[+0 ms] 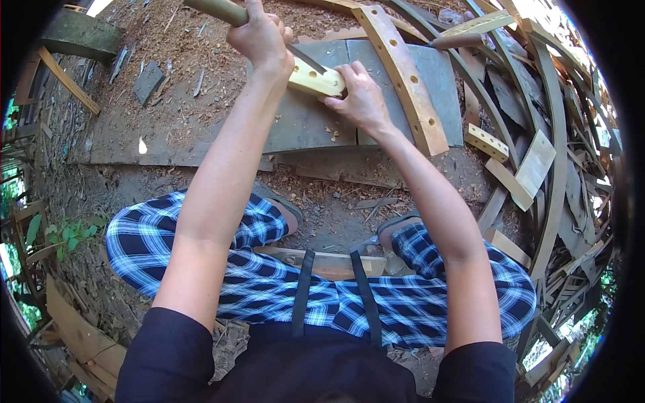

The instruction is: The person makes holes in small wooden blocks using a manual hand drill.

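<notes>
My left hand is closed around the thick round handle of a wooden-handled blade. Its narrow metal blade points down and right, against the upper face of a pale wooden block with round holes. The right end of that block is in the grip of my right hand, fingers over its far side and thumb on the near side. Under the block lies a grey slab. Just right of my right hand, a longer curved wooden piece with a row of holes rests across the slab.
Wood shavings cover the ground at the upper left. To the right are a small drilled block, a round wooden handle and piled curved strips. A heavy beam stands upper left. My plaid-covered legs are folded below.
</notes>
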